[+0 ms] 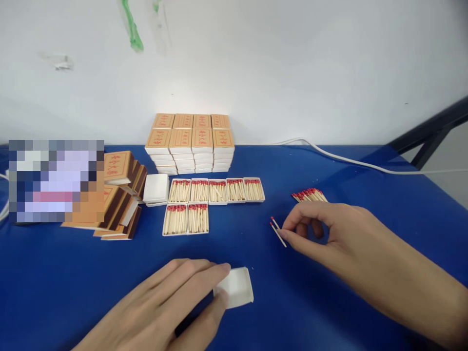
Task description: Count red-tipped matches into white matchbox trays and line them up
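Note:
My left hand [183, 297] grips the left end of a white matchbox tray [240, 287], with nothing inside the part that shows. At the right, my right hand [329, 234] pinches red-tipped matches [278, 233] between thumb and forefinger; two match heads show. Behind that hand lies a pile of loose matches [310, 195], partly hidden by it. Trays filled with matches [199, 191] stand in a row in the middle, and two more filled trays [187, 219] sit in front of its left end.
Closed matchboxes [192, 141] are stacked by the wall. White trays [156, 189] are stacked left of the filled row. Orange and brown box sleeves [119, 204] are heaped at the left, beside a blurred-out object. A white cable [351, 162] crosses the blue table [383, 200] at the back right.

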`<act>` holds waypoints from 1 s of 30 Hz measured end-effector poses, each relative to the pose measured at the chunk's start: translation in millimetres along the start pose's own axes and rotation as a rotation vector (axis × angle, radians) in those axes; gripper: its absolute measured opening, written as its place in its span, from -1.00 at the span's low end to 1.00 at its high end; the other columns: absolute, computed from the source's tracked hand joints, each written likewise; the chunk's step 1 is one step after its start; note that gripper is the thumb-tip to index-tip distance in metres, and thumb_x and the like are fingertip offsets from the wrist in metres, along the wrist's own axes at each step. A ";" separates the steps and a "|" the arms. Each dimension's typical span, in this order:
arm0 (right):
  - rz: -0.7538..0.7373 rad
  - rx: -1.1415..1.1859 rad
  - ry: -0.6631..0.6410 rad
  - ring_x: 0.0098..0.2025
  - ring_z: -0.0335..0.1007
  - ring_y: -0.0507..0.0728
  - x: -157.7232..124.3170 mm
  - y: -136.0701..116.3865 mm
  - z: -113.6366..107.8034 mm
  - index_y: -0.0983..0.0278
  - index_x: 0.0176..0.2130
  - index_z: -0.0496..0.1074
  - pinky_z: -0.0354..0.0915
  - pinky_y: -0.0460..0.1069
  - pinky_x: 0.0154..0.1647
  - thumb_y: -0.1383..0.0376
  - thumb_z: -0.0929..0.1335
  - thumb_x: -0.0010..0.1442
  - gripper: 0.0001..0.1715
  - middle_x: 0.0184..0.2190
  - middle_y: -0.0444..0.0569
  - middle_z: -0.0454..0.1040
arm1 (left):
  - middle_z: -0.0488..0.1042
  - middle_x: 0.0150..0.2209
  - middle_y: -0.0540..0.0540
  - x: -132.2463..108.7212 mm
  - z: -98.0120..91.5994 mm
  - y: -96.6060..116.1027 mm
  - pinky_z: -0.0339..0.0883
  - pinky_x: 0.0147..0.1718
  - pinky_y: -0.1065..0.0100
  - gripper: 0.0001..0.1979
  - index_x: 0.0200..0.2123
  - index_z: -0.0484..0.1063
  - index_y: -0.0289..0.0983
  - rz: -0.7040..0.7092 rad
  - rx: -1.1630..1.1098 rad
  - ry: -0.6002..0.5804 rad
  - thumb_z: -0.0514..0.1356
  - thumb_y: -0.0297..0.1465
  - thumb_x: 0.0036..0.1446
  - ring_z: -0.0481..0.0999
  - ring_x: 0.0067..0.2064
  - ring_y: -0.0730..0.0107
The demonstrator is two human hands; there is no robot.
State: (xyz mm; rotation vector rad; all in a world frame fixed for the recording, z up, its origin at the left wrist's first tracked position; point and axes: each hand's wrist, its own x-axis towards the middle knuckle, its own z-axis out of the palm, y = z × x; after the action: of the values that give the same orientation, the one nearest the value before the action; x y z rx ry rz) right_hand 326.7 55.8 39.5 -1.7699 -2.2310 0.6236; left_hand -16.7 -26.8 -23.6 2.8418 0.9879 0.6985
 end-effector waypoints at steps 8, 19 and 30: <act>0.047 -0.049 -0.090 -0.41 0.53 0.13 -2.4 8.6 -0.7 0.08 -0.25 0.63 0.34 0.05 -0.39 -0.10 0.40 0.60 -0.53 -0.36 -0.10 0.65 | 0.60 0.47 -0.05 5.2 -1.3 1.8 0.32 0.64 0.07 -0.60 0.30 0.69 -0.15 -0.007 -0.008 -0.009 0.16 -0.52 0.61 0.57 0.49 0.16; -0.029 0.102 -0.120 -0.42 0.47 0.08 -1.3 -6.1 4.2 0.06 -0.15 0.63 0.29 -0.01 -0.42 0.03 0.35 0.64 -0.65 -0.35 -0.17 0.66 | 0.63 0.44 -0.06 8.9 -4.8 4.2 0.38 0.62 0.07 -0.62 0.28 0.69 -0.14 -0.024 -0.025 -0.037 0.19 -0.52 0.60 0.63 0.45 0.17; 0.266 -0.431 0.374 -0.24 0.57 0.40 4.9 13.4 -0.2 0.07 -0.15 0.73 0.11 0.13 -0.35 -0.03 0.45 0.49 -0.68 -0.20 0.08 0.72 | 0.52 0.54 0.01 3.5 -2.7 0.5 0.10 0.72 0.13 -0.60 0.32 0.67 -0.15 0.002 -0.016 -0.038 0.15 -0.47 0.62 0.45 0.57 0.21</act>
State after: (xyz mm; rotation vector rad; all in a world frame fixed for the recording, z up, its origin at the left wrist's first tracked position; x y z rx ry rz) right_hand 337.2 63.0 33.1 -2.1864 -1.9859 -0.1650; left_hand -15.2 -25.4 -19.7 2.8314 0.9698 0.6471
